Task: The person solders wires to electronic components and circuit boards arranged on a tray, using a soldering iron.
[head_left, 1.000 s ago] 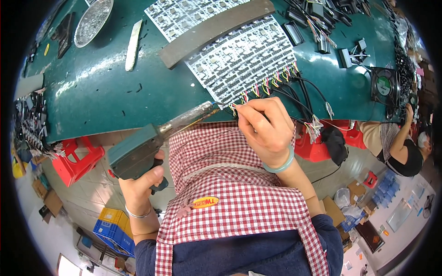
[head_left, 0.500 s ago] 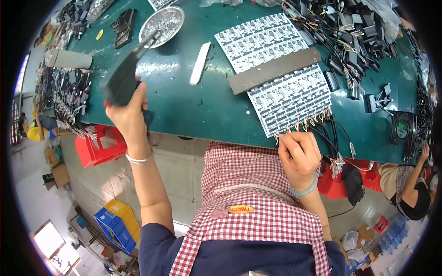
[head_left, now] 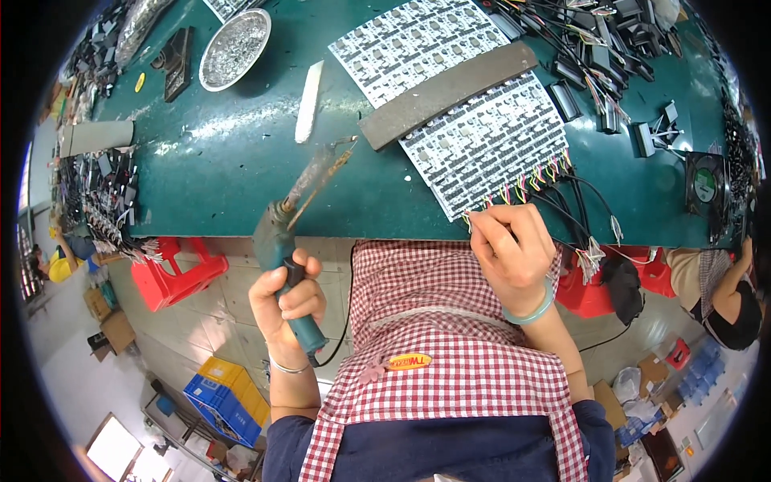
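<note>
My left hand grips the teal handle of a soldering gun, its tip pointing up and right over the green bench. My right hand pinches a thin wire at the near edge of a panel of small circuit boards. Coloured wires stick out along that edge. A dark grey bar lies across the panel, and a second panel lies beyond it.
A round metal dish of solder scraps and a white stick lie on the bench's far left. Black parts and cables crowd the right. A red stool stands below. Another person sits at right.
My left hand has brought the soldering gun back from the far left of the bench toward my body and the panel. My right hand stays at the panel's edge.
</note>
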{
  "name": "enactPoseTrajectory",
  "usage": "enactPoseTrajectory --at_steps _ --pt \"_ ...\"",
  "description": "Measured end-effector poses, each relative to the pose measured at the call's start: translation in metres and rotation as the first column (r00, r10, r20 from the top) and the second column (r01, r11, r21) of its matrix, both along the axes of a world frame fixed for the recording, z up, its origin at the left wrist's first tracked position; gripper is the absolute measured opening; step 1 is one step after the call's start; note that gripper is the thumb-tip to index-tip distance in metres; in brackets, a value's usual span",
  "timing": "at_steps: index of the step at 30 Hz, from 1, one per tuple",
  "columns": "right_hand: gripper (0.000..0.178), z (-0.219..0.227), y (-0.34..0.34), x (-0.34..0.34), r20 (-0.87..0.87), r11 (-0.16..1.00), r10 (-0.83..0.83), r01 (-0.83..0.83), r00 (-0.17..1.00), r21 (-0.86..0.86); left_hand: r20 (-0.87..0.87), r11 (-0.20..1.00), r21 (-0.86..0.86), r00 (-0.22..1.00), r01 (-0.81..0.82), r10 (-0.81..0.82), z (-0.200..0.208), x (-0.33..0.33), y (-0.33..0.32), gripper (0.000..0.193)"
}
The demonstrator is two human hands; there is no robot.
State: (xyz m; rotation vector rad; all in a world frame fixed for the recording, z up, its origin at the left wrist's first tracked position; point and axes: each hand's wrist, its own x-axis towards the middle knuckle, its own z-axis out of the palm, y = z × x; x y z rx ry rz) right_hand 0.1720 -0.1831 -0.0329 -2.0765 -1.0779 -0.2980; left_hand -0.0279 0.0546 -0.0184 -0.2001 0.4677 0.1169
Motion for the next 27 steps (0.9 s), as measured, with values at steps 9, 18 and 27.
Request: enactPoseTrajectory --at_steps 9,18,27 --pt "0.034 0.0 0.0 0.0 0.005 1.0 0.003 -0.003 1.0 0.005 -0.113 0.977 -0.185 0.99 -0.109 0.089 0.009 -0.01 -0.016 0.029" --pt "0.034 0.001 -0.001 0.001 0.001 1.0 0.01 -0.01 1.0 -0.013 -0.215 0.981 -0.128 0.97 -0.147 0.118 0.016 -0.012 -0.026 0.032" --pt "0.031 0.001 -0.003 -0.001 0.014 0.999 0.02 -0.02 1.0 -0.044 -0.318 -0.609 0.706 0.93 0.362 0.184 0.027 -0.013 -0.06 0.025"
